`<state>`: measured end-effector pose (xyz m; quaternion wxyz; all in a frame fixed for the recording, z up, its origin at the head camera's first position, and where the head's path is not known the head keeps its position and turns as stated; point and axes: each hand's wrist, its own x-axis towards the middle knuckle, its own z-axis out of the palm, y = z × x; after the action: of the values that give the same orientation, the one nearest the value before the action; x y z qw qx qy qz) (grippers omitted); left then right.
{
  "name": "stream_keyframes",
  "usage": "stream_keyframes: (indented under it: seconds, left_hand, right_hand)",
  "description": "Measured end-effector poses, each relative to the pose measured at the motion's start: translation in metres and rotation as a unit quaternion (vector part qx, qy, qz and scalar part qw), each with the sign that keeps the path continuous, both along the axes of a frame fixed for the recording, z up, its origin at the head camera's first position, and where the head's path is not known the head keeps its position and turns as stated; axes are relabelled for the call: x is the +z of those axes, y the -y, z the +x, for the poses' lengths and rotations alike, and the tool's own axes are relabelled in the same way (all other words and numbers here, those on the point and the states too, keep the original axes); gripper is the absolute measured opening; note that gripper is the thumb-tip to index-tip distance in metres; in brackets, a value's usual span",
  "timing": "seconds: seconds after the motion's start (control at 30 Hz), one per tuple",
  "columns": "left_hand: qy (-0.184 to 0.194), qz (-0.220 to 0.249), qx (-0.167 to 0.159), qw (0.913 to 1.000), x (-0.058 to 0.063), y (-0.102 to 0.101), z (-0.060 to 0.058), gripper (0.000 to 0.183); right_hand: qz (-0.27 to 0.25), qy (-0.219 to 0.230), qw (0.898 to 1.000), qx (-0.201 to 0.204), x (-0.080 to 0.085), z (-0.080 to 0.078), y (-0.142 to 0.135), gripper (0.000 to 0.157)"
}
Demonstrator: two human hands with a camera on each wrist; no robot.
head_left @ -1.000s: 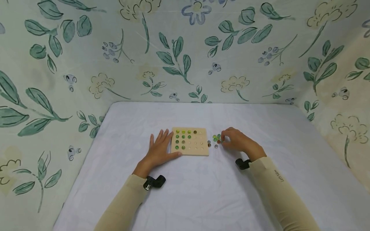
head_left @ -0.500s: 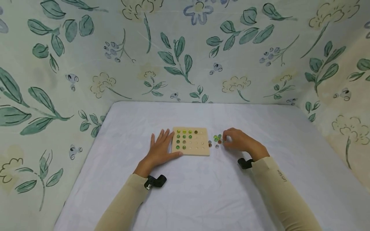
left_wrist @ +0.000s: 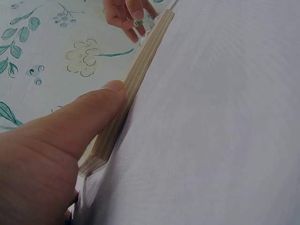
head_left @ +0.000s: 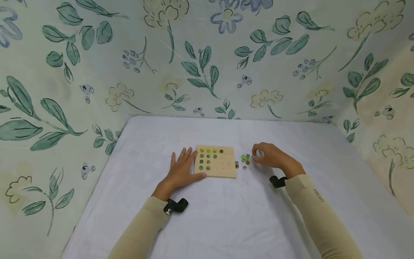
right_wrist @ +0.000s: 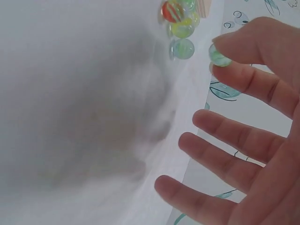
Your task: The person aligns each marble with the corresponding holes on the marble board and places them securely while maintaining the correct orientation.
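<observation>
A light wooden board (head_left: 221,172) with rows of small hollows lies on the table, with green, yellow-green and brownish marbles seated mostly in its left half. My left hand (head_left: 179,173) rests against its left side, fingers spread and thumb (left_wrist: 101,105) on the near edge. To the right of the board, my right hand (head_left: 273,157) pinches a clear marble with a green swirl (right_wrist: 219,56) between thumb and index finger, above the table. Its other fingers are spread. Beside it is a cluster of loose marbles (head_left: 244,158), including a red-orange one (right_wrist: 172,12).
A white cloth (head_left: 226,216) covers the table. Behind it and at both sides hangs a fabric with leaves and flowers (head_left: 200,72). A few loose marbles (head_left: 237,165) lie close to the board's right edge.
My right hand has drawn slightly up and away to the right from the loose marbles. The left hand stays at the board. The head view has shifted a little.
</observation>
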<state>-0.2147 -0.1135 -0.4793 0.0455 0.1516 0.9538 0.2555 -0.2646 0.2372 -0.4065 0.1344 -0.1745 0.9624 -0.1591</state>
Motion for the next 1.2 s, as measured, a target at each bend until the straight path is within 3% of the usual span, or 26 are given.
stream_keyframes:
  seconds: [0.4, 1.2]
  left_hand:
    - [0.003, 0.000, 0.005, 1.0000, 0.000, -0.001, 0.001, 0.105]
    - [0.005, -0.008, 0.007, 0.9999, 0.000, 0.000, 0.001, 0.105]
  right_hand:
    - [-0.014, -0.003, 1.000, -0.008, 0.000, -0.019, 0.020, 0.011]
    - [-0.044, 0.012, 0.998, 0.037, 0.001, -0.038, 0.064, 0.013]
